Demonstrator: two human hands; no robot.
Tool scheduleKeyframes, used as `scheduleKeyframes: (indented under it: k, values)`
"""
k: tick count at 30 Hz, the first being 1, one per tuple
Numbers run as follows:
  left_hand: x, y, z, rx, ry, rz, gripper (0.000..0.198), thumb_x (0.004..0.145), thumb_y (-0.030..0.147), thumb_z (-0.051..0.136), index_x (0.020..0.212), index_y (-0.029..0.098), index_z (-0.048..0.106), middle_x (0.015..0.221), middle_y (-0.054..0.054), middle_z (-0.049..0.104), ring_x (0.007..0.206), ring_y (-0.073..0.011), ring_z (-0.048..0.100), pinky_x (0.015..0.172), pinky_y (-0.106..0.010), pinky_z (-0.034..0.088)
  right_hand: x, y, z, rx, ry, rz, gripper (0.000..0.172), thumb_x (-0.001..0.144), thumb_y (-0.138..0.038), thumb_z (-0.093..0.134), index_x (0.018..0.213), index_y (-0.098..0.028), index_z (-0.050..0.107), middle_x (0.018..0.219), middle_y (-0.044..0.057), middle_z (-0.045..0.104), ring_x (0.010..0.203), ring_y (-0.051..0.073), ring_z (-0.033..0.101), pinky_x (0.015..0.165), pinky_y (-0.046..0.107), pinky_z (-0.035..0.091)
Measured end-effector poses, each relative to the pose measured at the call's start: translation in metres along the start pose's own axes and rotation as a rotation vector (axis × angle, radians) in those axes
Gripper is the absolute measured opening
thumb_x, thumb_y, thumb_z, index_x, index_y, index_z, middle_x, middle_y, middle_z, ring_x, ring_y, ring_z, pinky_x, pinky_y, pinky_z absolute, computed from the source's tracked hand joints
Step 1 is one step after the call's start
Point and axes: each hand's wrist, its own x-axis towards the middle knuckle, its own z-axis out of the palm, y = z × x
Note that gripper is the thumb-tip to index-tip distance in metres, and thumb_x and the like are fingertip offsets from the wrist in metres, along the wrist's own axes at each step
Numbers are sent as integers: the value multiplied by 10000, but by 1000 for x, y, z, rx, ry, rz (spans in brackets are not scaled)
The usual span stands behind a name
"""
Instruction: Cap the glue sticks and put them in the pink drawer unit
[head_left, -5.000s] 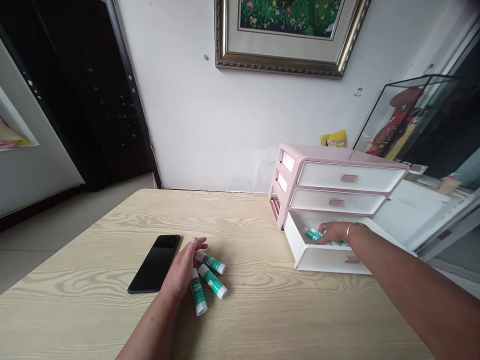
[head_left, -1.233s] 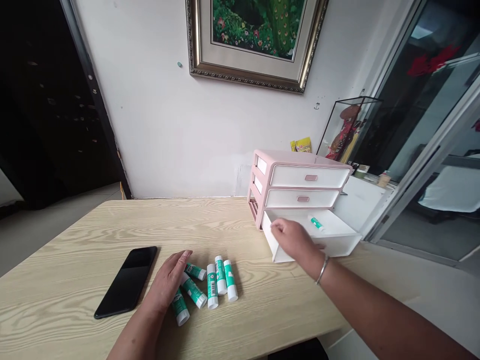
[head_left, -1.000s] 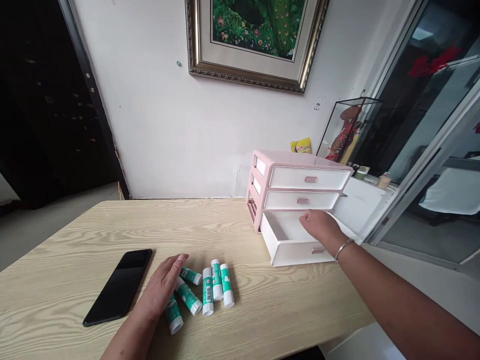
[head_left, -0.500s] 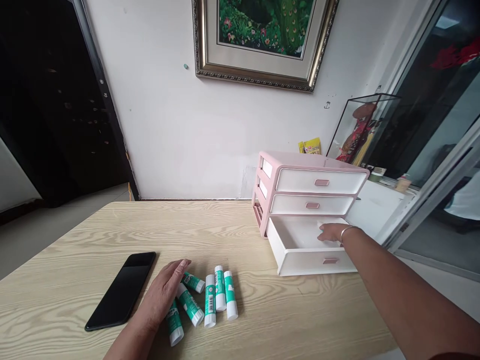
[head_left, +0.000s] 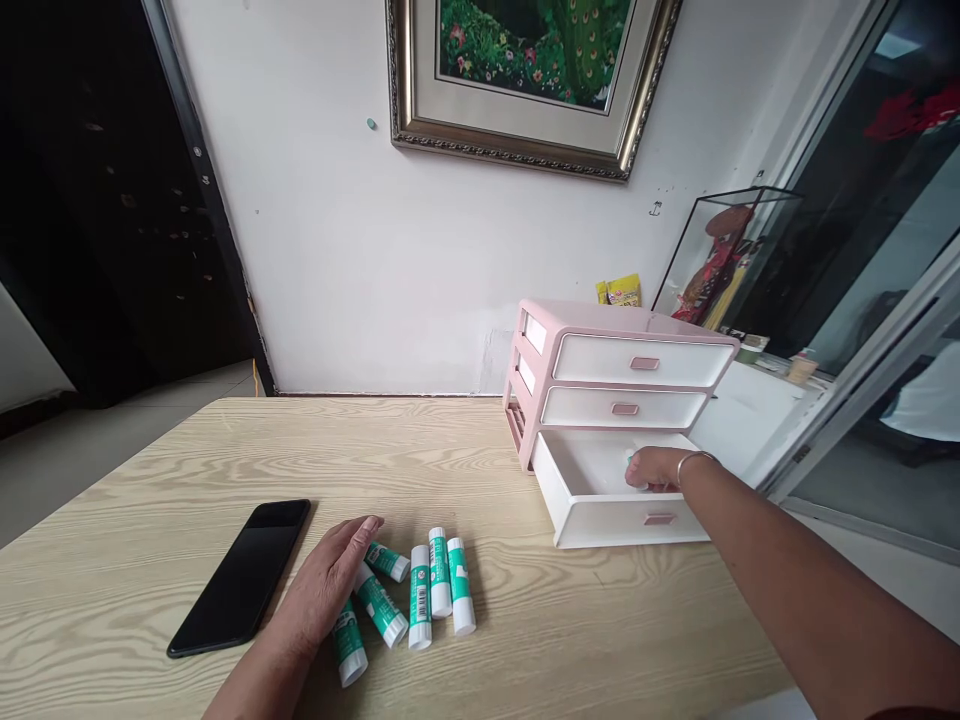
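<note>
Several green-and-white glue sticks (head_left: 420, 598) lie on the table. My left hand (head_left: 330, 580) rests over the leftmost ones, fingers extended and open, partly covering them. In the pulled-out bottom drawer (head_left: 577, 465) of a pink-and-white drawer unit (head_left: 637, 320), my right hand (head_left: 656, 468) is closed. A bit of white and green shows at its fingertips, matching a glue stick, most of it hidden by the hand. A bracelet circles the right wrist.
A black phone (head_left: 244, 575) lies on the wooden table (head_left: 360, 450) left of my left hand. Above the unit's two shut drawers, a yellow packet (head_left: 622, 290) shows behind its top. A glass display case (head_left: 720, 255) stands at the back right. A framed picture (head_left: 517, 150) hangs on the wall.
In the drawer, my right hand has shifted slightly left and its fingers have closed around a glue stick. My left hand has stayed over the glue sticks.
</note>
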Motion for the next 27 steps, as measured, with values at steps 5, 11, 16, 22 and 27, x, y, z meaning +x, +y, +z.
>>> scheduleKeyframes:
  k: [5, 11, 16, 22, 27]
  values:
    - [1, 1, 0, -28, 19, 9, 679, 899, 729, 407, 1117, 189, 756, 1311, -145, 719, 1307, -333, 610, 1196, -504, 385, -9, -6, 0, 84, -195, -14, 148, 643, -234, 773, 638, -195, 631, 575, 8, 592, 554, 169, 568, 551, 286, 439]
    - [2, 1, 0, -42, 3, 11, 659, 898, 718, 420, 1105, 190, 755, 1308, -142, 723, 1311, -337, 607, 1188, -498, 392, -16, -3, -3, 133, -85, -19, 112, 762, -208, 673, 796, -218, 566, 568, -20, 546, 517, 149, 491, 552, 272, 358]
    - [4, -3, 2, -33, 5, 24, 648, 920, 701, 411, 1135, 188, 745, 1307, -133, 724, 1314, -323, 608, 1174, -467, 407, -35, 7, -13, 172, 94, -72, 100, 863, -320, 571, 868, -231, 527, 711, 19, 625, 647, 183, 560, 591, 284, 353]
    - [6, -4, 5, -28, 32, 55, 623, 924, 679, 423, 1131, 190, 749, 1287, -137, 730, 1286, -319, 620, 1171, -471, 399, -123, -6, -14, 550, 412, -158, 169, 876, -408, 548, 926, -258, 486, 801, 26, 667, 725, 209, 606, 646, 294, 432]
    - [7, -5, 5, -46, 22, 42, 656, 929, 684, 404, 1157, 165, 735, 1315, -149, 713, 1310, -320, 600, 1180, -460, 381, -206, -60, 1, 725, 312, -458, 232, 900, -414, 515, 1065, -254, 550, 703, 3, 594, 672, 206, 574, 641, 299, 463]
